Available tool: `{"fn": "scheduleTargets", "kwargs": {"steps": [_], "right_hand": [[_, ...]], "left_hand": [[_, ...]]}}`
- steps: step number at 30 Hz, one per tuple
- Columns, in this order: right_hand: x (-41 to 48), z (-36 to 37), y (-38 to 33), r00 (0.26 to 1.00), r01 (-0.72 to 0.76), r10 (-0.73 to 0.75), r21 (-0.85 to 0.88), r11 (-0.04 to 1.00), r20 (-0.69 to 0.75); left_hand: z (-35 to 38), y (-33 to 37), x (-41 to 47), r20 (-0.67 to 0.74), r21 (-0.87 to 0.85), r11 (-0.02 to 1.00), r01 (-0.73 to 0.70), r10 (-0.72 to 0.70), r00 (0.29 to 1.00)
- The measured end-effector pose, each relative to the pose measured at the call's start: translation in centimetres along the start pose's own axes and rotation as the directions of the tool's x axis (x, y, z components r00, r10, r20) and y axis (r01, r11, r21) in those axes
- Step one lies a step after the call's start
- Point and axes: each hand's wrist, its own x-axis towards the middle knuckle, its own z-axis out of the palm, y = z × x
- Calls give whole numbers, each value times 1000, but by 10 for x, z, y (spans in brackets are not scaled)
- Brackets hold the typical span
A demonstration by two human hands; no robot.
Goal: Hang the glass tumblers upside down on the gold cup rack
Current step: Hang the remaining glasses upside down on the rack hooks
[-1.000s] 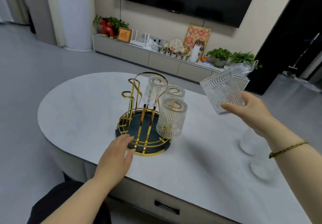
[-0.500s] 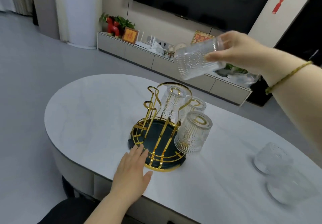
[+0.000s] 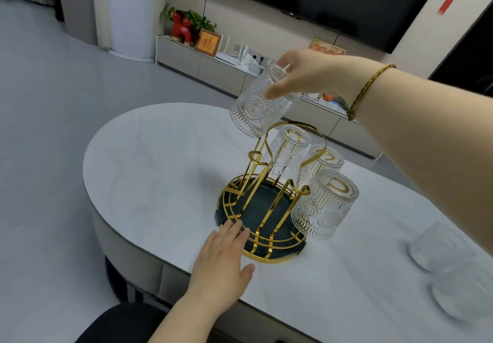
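Note:
The gold cup rack (image 3: 262, 210) with a dark round base stands on the white oval table (image 3: 149, 172). Three ribbed glass tumblers hang on it upside down: one at the front right (image 3: 324, 206), one in the middle (image 3: 286, 154) and one behind (image 3: 326, 160). My right hand (image 3: 306, 74) grips another tumbler (image 3: 257, 106) by its base, mouth tilted down and left, just above the rack's empty left pegs. My left hand (image 3: 222, 258) lies flat on the table with its fingertips on the rack's front rim.
Two more tumblers (image 3: 441, 246) (image 3: 465, 293) stand on the table at the right, blurred. A TV console (image 3: 221, 66) with ornaments runs along the far wall under a black screen. The table's near edge is by my left wrist.
My right hand has brought the tumbler down and leftward, turning it mouth-down over the rack. My left hand has slid up against the rack's base. The view has come closer.

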Motion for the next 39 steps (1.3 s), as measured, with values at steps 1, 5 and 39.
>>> {"fn": "scheduleTargets", "kwargs": {"steps": [1,5,39], "right_hand": [[1,2,-2,1000,0,0,-4,1000,7],[7,3,-12,999,-24,27,-129,991,21],[29,61,0,950,-10,94,-273,962,299]], "left_hand": [[0,0,0,0,-7,1000,-1,1,1000],[-2,1,1,3,-15,1000,-6,6,1000],[0,3,0,4,12,1000,1,-1,1000]]}}
